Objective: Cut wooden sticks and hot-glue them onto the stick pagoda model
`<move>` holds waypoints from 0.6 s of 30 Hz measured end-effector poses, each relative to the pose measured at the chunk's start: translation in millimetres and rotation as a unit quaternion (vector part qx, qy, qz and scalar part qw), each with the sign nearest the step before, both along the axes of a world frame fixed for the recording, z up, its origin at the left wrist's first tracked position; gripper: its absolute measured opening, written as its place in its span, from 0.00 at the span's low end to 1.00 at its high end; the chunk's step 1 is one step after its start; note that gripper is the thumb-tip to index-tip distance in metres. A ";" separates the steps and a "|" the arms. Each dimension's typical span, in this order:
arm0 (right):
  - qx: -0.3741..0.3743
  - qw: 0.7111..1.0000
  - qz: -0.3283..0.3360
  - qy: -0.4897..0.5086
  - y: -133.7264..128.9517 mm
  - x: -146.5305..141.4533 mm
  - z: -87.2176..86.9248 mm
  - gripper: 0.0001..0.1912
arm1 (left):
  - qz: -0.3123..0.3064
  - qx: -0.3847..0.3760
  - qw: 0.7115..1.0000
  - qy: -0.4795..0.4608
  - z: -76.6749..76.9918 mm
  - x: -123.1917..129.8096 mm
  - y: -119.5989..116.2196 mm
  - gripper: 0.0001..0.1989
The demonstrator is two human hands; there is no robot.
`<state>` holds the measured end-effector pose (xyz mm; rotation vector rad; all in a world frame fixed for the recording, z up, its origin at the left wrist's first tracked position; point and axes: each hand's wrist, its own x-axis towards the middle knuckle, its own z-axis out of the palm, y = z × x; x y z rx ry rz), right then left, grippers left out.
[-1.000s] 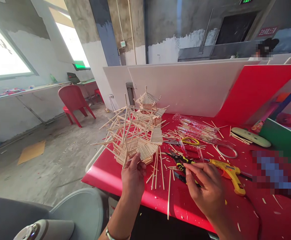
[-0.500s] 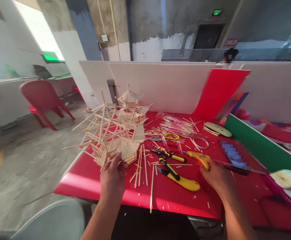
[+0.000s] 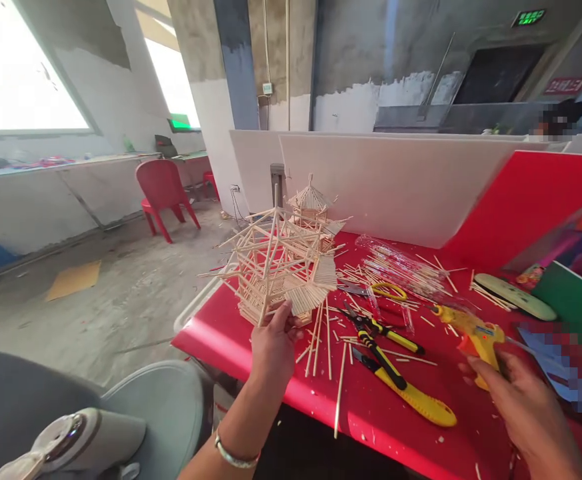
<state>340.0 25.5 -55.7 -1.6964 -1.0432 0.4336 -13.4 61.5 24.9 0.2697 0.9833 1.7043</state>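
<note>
A pavilion-like model of thin wooden sticks [image 3: 275, 267] stands at the left side of the red table. The fingers of my left hand [image 3: 275, 340] close on its near lower edge. Behind it rises a smaller stick tower with a pointed roof [image 3: 311, 198]. My right hand [image 3: 513, 387] is wrapped around the handle of a yellow glue gun [image 3: 475, 337], whose nozzle points left. Between my hands lie black-and-yellow pliers [image 3: 381, 347], a yellow utility knife [image 3: 415, 400], yellow-handled scissors [image 3: 388, 291] and loose sticks [image 3: 341, 393].
A plastic bag of sticks [image 3: 401, 267] lies toward the back of the red table [image 3: 371, 427]. At right are a pale oval case [image 3: 515, 295] and a green board [image 3: 575, 310]. A grey stool [image 3: 171, 407] holding a white cup [image 3: 93, 437] is lower left.
The view has swung left, so the scene sits further right. The glue gun now appears raised and tilted in my right hand. My left hand still holds the model.
</note>
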 end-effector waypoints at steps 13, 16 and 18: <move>0.137 0.929 0.114 -0.324 22.7 -197.5 99.2 0.23 | -0.025 -0.022 0.999 -0.032 -2.4 -5.6 -5.0 0.17; 0.187 0.890 0.076 -0.409 33.4 -212.0 97.3 0.22 | -0.038 -0.029 0.998 -0.032 -5.8 -9.2 -10.1 0.18; 0.203 0.868 0.067 -0.449 35.9 -215.3 97.6 0.19 | -0.046 -0.026 0.998 -0.031 -7.7 -11.3 -14.2 0.18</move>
